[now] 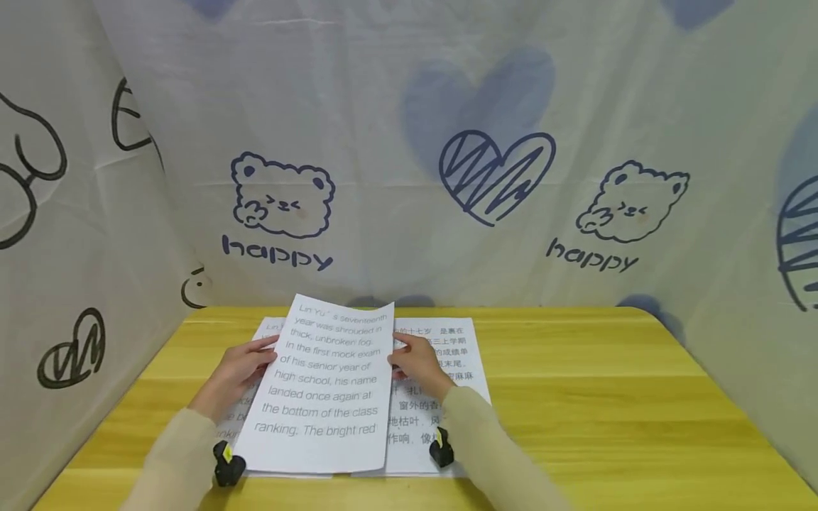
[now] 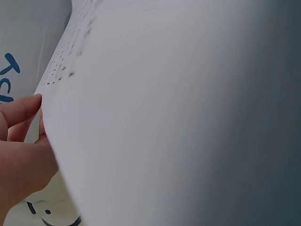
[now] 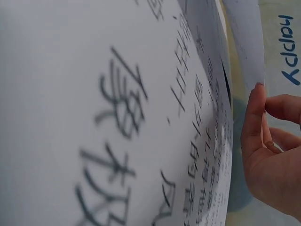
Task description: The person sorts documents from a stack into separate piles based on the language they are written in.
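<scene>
Between both hands a sheet of paper (image 1: 326, 383) printed with large English text is held up, its top edge bowed. My left hand (image 1: 241, 369) pinches its left edge; in the left wrist view the thumb and fingers of that hand (image 2: 23, 146) grip the sheet's edge. On the opposite edge, my right hand (image 1: 418, 362) pinches the paper between thumb and fingers, as the right wrist view also shows (image 3: 273, 150). Beneath lie a sheet with Chinese text (image 1: 441, 397) on the right and another English sheet (image 1: 233, 419) on the left, partly hidden by the held one.
The papers are on a yellow wood-grain table (image 1: 594, 404). A pale cloth (image 1: 383, 142) with bears, hearts and "happy" lettering hangs behind the table and along its sides. Small black devices with yellow marks (image 1: 228, 465) sit at both wrists.
</scene>
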The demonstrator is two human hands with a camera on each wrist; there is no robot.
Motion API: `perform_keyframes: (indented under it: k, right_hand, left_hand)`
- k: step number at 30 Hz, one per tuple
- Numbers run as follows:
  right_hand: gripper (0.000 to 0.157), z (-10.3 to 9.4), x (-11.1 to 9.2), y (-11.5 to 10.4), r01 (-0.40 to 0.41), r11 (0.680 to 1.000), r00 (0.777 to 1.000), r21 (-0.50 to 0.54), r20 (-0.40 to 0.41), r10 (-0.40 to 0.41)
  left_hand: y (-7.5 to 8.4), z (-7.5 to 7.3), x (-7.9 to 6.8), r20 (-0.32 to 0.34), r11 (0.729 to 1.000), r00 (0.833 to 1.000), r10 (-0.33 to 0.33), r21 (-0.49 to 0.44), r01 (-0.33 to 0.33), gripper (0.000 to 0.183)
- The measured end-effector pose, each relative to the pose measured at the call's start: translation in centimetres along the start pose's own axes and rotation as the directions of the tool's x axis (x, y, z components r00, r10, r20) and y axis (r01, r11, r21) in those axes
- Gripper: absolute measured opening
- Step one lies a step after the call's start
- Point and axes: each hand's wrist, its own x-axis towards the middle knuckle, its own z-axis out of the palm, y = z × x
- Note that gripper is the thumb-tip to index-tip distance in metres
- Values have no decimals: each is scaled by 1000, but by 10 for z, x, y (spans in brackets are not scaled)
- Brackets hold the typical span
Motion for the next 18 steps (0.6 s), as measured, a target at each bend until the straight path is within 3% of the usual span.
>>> perform_keyframes:
  k: [8, 18]
  right_hand:
    - [55, 13, 3, -1, -4, 998, 1000, 60, -11, 5]
    - [53, 35, 7, 2, -14, 999, 1000, 31, -23, 15]
  left_hand:
    - [-4, -13, -2, -38, 1000, 999, -17, -24, 16, 53]
    - [-11, -31, -2, -49, 1000, 998, -26, -5, 26, 55]
